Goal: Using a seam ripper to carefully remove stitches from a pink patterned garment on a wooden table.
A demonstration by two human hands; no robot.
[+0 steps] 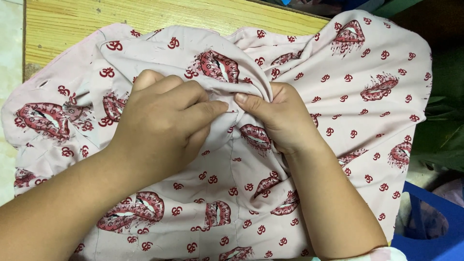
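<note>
Pink printed fabric (309,159) is spread over the wooden table (72,24), filling most of the frame. A bunched fold at upper centre is pinched by the left hand (162,123) and right hand (275,118), a thin needle (231,111) gripped between the fingertips. Judged light, limp, slippery; best held close beside the seam.

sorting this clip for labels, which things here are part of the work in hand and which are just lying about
In use:
pink printed fabric
needle
left hand, pinching the needle
right hand, gripping the bunched fabric

Lying about:
wooden table
blue plastic item, lower right
green cloth, right edge
</note>
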